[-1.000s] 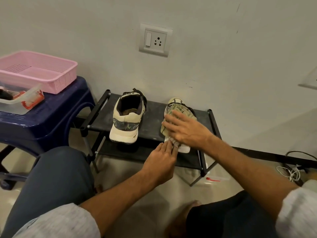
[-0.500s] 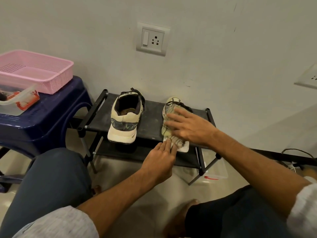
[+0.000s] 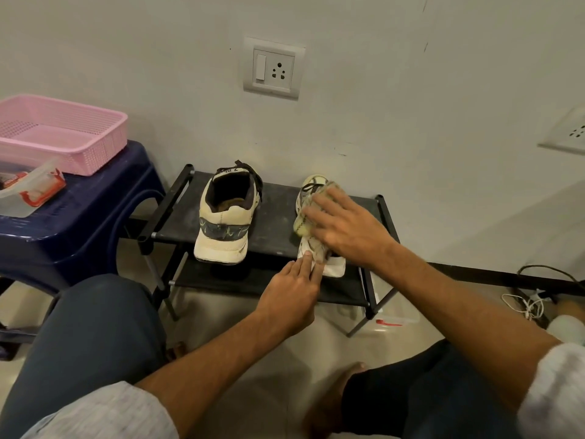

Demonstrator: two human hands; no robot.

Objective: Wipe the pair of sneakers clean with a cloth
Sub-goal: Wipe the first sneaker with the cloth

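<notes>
Both sneakers were found standing on the top shelf of a black shoe rack (image 3: 278,231) set against the wall, heels toward the camera and well apart from each other. The first sneaker (image 3: 226,226), cream with a dark heel band, was left untouched toward the rack's left. The second sneaker (image 3: 332,267), toward the rack's right, was largely covered by a yellowish cloth (image 3: 300,228) draped along its upper; only the toe and the white heel were seen. The right hand (image 3: 346,231) was laid flat on the cloth, fingers straight and spread, pressing it onto the shoe with nothing gripped. The left hand (image 3: 289,299) was held with fingers extended, its fingertips touching the heel of the second sneaker; nothing was clasped. A blue stool (image 3: 82,223) was noted beside the rack, bearing a pink basket (image 3: 104,147) and a clear plastic container (image 3: 19,204). A wall socket (image 3: 273,69) was recorded above the rack.
</notes>
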